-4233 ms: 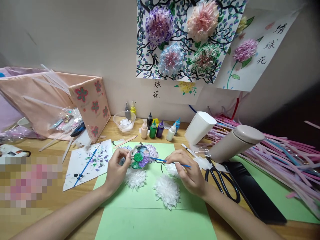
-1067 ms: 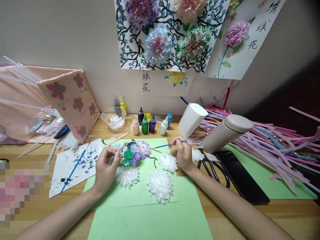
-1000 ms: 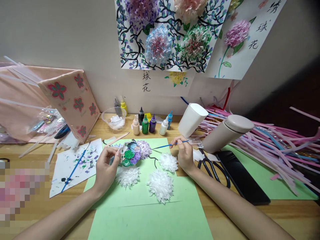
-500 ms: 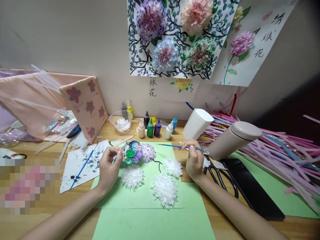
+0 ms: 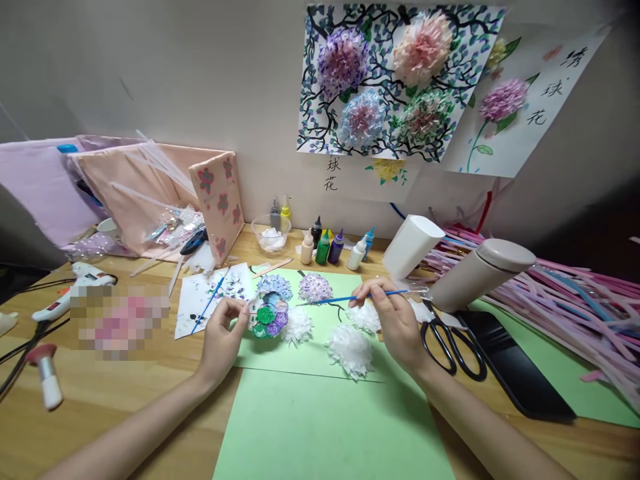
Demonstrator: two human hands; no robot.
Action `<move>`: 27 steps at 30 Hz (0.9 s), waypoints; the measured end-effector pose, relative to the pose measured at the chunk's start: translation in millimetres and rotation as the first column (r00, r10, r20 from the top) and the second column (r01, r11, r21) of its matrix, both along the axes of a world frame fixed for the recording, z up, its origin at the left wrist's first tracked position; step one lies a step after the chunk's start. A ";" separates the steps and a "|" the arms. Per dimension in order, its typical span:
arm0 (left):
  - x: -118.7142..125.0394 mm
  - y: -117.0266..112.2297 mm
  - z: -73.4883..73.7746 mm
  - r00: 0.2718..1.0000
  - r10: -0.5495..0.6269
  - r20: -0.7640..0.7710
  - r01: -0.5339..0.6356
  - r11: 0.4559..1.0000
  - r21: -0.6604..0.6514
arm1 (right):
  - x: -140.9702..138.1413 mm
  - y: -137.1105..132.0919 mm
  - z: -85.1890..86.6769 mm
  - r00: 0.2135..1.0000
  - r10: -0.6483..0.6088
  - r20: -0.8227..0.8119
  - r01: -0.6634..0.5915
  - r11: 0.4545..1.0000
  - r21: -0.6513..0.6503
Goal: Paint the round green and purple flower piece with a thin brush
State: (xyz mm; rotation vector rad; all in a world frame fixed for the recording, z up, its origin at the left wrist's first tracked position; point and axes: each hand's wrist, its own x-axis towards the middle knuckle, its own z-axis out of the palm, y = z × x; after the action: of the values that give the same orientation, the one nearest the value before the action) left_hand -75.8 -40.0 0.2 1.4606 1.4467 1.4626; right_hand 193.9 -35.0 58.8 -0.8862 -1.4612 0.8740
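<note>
Pinched at its left edge by my left hand (image 5: 226, 335) is a small round paint palette (image 5: 271, 315) with green, purple and blue wells. My right hand (image 5: 390, 320) grips a thin blue paintbrush (image 5: 340, 299), its tip pointing left toward the palette. Below them lies a light green sheet (image 5: 330, 427). On it sit white paper flowers, one (image 5: 296, 325) beside the palette, one (image 5: 351, 350) lower in the middle, and one (image 5: 366, 317) partly behind my right hand. A blue-tinted flower (image 5: 275, 285) and a purple-tinted flower (image 5: 315, 287) lie farther back.
Several paint bottles (image 5: 323, 247) stand by the wall near a clear bowl (image 5: 271, 233). At right are scissors (image 5: 453, 347), a black phone-like slab (image 5: 525, 373), a tumbler (image 5: 483, 273) and ribbon strips (image 5: 575, 300). Leftward lie a paint-spotted paper (image 5: 190, 300), a glue gun (image 5: 75, 290) and a brush (image 5: 49, 380).
The view has swung left, so the scene sits farther right. My right hand and the paintbrush have come closer to the palette. The blue-tinted flower now shows behind the palette.
</note>
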 end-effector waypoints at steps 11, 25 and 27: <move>-0.3 -5.8 -0.1 0.997 -0.025 -0.075 0.024 1.000 -0.011 | -52.0 -0.7 17.0 0.875 -0.035 0.483 -0.234 0.843 0.484; -1.1 -1.1 0.4 0.998 -0.027 -0.057 0.027 1.000 -0.013 | -47.5 7.8 7.9 0.806 -0.037 0.591 -0.290 0.845 0.449; -0.7 -1.3 0.5 0.998 -0.019 -0.062 0.019 1.000 -0.013 | -48.6 8.6 7.0 0.826 -0.016 0.563 -0.274 0.862 0.427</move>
State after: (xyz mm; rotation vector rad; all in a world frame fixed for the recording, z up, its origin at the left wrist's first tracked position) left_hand -76.5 -41.3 0.7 1.5199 1.4723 1.4057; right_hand 145.3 -26.4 65.9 -0.6680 -2.1548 0.2946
